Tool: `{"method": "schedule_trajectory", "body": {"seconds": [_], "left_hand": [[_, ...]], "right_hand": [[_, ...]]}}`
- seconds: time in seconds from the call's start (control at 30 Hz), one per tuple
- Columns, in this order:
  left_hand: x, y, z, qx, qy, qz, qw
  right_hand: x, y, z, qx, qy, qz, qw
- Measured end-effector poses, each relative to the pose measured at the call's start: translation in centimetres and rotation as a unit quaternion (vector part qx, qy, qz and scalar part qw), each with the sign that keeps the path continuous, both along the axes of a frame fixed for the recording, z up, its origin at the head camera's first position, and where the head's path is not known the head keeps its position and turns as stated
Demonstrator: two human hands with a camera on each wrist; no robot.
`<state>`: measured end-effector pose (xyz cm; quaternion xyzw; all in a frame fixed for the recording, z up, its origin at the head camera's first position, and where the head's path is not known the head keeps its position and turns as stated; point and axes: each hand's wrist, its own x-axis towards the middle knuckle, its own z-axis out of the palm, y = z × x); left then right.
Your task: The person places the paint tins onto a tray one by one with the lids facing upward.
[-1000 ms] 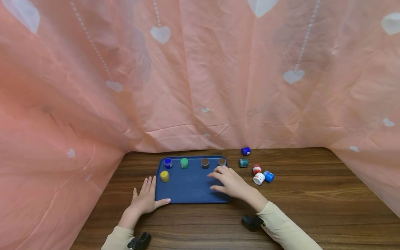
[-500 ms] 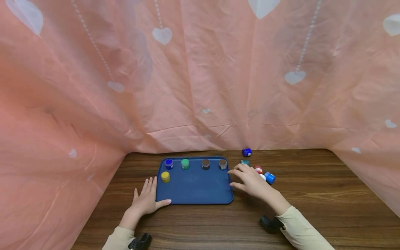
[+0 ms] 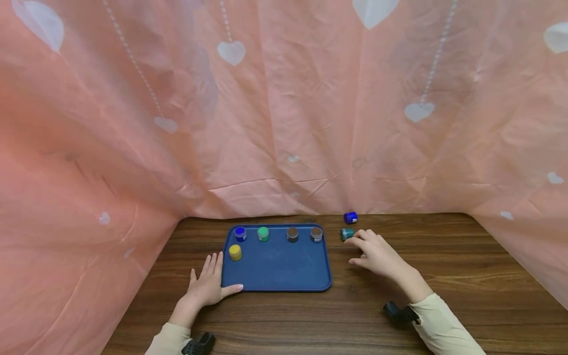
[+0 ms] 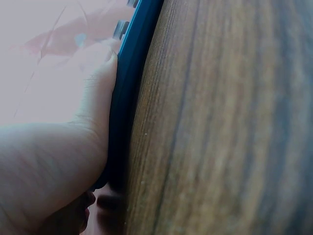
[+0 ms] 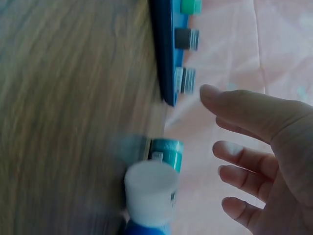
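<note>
The left hand [image 3: 207, 286] lies with released, spread fingers along the left edge of the tray [image 3: 277, 276], its thumb over the near rim. The right hand [image 3: 377, 254] hangs above the desk [image 3: 275, 320] to the right of the tray, its fingers bent loosely, released and well parted from the thumb. It is near the teal jar [image 3: 346, 234], which lies on its side on the desk just off the tray; in the right wrist view a gap shows between them.

Behind the teal jar, close to the curtain [image 3: 284, 108], lies a navy jar [image 3: 350, 217]. From the head camera the right hand blocks the patch of desk beneath it. The right wrist view shows a white jar [image 5: 151, 193] there, overlapping part of the teal jar, and a bright blue jar [image 5: 146, 229] beside it, cut off by the bottom edge.

On the tray, a blue jar [image 3: 240, 233], a green jar [image 3: 263, 233], a brown jar [image 3: 292, 234] and a second brown jar [image 3: 316, 234] stand upright along the far rim. A yellow jar [image 3: 235, 252] stands in front of the blue jar, near the left fingers.
</note>
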<state>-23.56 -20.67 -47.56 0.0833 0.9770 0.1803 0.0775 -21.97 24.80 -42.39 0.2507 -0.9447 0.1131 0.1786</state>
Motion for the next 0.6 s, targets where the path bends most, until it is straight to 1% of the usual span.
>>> {"method": "schedule_trajectory", "body": {"seconds": [0.2,0.3,0.43,0.6], "left_hand": [[0.1,0.0,-0.1,0.001,0.005,0.001,1.0],[0.1,0.0,-0.1,0.006,0.004,-0.001,1.0],[0.2,0.0,-0.1,0.001,0.001,-0.002,1.0],[0.2,0.1,0.2,0.001,0.002,-0.001,1.0]], "right_hand": [[-0.2,1.6,-0.1,-0.012,-0.033,-0.017,0.999],[-0.3,2.3,-0.2,-0.011,-0.038,-0.021,0.999],[-0.4,3.1,-0.2,-0.006,-0.046,-0.027,0.999],[-0.3,3.8,-0.1,-0.006,-0.053,-0.028,0.998]]}}
